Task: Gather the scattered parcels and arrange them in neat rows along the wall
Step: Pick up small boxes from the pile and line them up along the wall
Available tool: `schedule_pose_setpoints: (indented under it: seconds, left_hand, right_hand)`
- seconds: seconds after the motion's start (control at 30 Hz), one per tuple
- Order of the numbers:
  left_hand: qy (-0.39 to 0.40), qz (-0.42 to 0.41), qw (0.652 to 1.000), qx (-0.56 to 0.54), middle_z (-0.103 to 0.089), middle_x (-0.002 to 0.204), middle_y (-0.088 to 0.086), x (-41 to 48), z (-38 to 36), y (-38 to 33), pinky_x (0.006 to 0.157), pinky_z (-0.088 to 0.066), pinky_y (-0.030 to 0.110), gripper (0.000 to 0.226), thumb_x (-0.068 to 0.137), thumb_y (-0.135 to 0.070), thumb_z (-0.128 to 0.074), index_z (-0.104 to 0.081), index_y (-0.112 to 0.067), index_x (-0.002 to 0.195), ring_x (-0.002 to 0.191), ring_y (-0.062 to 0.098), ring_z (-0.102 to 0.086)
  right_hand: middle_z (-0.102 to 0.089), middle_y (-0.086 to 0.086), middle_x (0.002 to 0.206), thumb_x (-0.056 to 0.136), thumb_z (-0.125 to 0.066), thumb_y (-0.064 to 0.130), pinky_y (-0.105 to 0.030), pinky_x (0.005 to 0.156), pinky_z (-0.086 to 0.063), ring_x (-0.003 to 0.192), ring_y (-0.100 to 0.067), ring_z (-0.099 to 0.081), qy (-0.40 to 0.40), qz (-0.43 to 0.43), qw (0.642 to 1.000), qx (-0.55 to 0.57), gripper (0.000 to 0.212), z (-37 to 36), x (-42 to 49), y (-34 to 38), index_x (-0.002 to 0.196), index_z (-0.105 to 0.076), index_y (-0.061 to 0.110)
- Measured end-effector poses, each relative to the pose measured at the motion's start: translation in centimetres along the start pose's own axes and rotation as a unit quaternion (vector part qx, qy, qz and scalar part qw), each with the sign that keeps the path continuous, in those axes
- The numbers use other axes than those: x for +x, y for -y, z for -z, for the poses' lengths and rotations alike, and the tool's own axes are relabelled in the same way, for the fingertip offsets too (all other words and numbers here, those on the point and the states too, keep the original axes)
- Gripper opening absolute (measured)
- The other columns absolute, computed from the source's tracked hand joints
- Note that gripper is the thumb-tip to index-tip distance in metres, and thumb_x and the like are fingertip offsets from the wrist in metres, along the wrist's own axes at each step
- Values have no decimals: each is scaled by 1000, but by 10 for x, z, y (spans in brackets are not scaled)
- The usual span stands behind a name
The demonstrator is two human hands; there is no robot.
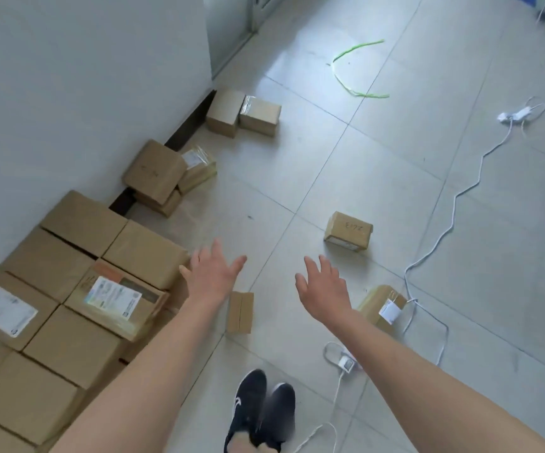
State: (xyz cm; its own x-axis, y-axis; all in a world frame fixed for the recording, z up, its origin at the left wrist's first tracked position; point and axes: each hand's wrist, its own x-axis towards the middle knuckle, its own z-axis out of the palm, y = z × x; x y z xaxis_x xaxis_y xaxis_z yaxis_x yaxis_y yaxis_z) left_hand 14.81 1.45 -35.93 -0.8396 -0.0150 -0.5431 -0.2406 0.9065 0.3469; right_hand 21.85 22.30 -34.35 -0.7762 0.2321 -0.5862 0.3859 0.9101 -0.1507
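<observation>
Several brown cardboard parcels lie packed in rows against the white wall at the lower left. A tumbled pile of parcels sits farther along the wall, and a pair of boxes beyond it. Loose on the tiles are a marked box, a narrow box and a labelled box. My left hand hovers open beside the rows, above the narrow box. My right hand is open too, between the narrow box and the labelled one. Neither hand touches a parcel.
A white cable snakes across the floor on the right to a charger near my black shoes. Another white adapter lies far right. A green strap lies on the tiles at the top. A dark skirting runs along the wall.
</observation>
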Motion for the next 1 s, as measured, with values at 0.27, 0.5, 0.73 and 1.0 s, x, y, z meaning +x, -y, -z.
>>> schedule_pose_setpoints:
  seconds: [0.27, 0.5, 0.73, 1.0]
  left_hand:
    - [-2, 25, 996, 88, -14, 163, 11, 152, 67, -37, 114, -10, 65, 96, 85, -75, -44, -7, -23, 157, 150, 33, -4]
    - [9, 58, 989, 136, -15, 162, 13, 325, 103, -32, 113, -14, 67, 105, 78, -82, -39, -2, -23, 156, 150, 34, -7]
    - [21, 64, 993, 101, -16, 162, 12, 442, 130, -92, 113, -12, 68, 103, 80, -80, -44, -5, -23, 156, 150, 33, -6]
    - [12, 49, 991, 120, -17, 160, 16, 592, 135, -172, 110, -26, 62, 108, 77, -81, -48, 3, -26, 155, 146, 36, -17]
  right_hand:
    - [-14, -13, 162, 103, -34, 43, -45, 110, -28, 142, -31, -26, 23, 99, 994, -34, 57, 81, 149, 48, 155, -20, 24]
    - [-18, -14, 161, 102, -36, 42, -44, 109, -29, 140, -32, -29, 2, 166, 983, -77, 56, 136, 346, 128, 154, -23, 24]
    - [-23, -16, 159, 101, -37, 42, -46, 106, -31, 139, -34, -31, 8, 153, 984, -90, 55, 192, 474, 147, 152, -26, 22]
    - [-19, -15, 160, 96, -46, 45, -45, 110, -27, 143, -32, -23, 37, 162, 976, -141, 67, 225, 642, 140, 155, -20, 23]
